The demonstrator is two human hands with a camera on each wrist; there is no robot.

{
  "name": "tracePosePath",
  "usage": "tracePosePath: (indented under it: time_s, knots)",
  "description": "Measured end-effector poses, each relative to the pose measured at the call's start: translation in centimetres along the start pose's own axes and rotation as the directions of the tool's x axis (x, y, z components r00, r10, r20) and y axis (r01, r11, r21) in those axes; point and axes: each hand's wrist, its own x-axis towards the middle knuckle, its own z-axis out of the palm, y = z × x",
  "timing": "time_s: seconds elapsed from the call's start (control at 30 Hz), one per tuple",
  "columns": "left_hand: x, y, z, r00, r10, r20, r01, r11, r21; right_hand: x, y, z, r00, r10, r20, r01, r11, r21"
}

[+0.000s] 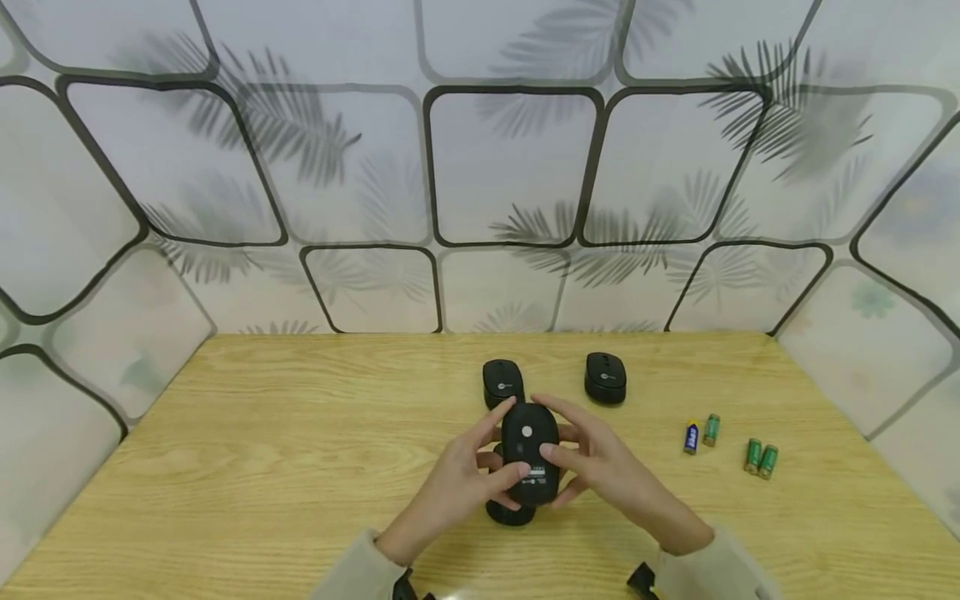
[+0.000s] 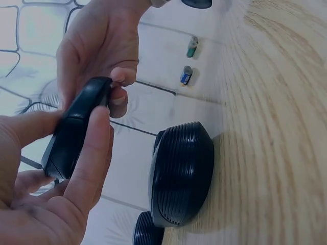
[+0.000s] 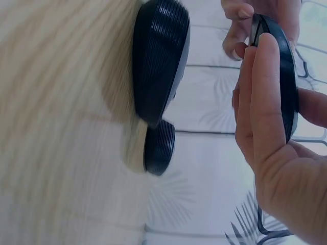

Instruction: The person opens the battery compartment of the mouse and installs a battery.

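A black computer mouse is held up over the table with its underside, bearing a pale round spot and a printed label, turned toward the head camera. My left hand grips its left side, thumb across the lower underside. On the opposite side, my right hand holds it with the thumb pressed on the underside. In the left wrist view the mouse appears edge-on between both hands. Beneath it on the table sits another black mouse, partly hidden by the held one and my left hand.
Two more black mice stand farther back, one mouse behind my hands and another mouse to its right. On the right of the wooden table lie a blue battery and several green batteries. Patterned panels enclose the back and sides.
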Motion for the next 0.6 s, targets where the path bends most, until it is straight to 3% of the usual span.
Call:
tracePosePath:
  time_s: [0.17, 0.6]
  knots:
    - [0.05, -0.03, -0.12, 0.999, -0.037, 0.023, 0.038, 0.999, -0.017, -0.09, 0.08, 0.34, 1.000, 0.016, 0.005, -0.017, 0.999, 0.030]
    - [0.17, -0.90, 0.41, 0.999, -0.022, 0.034, 0.026, 0.993, -0.117, -0.01, 0.26, 0.54, 1.000, -0.004, -0.016, 0.004, 1.000, -0.017]
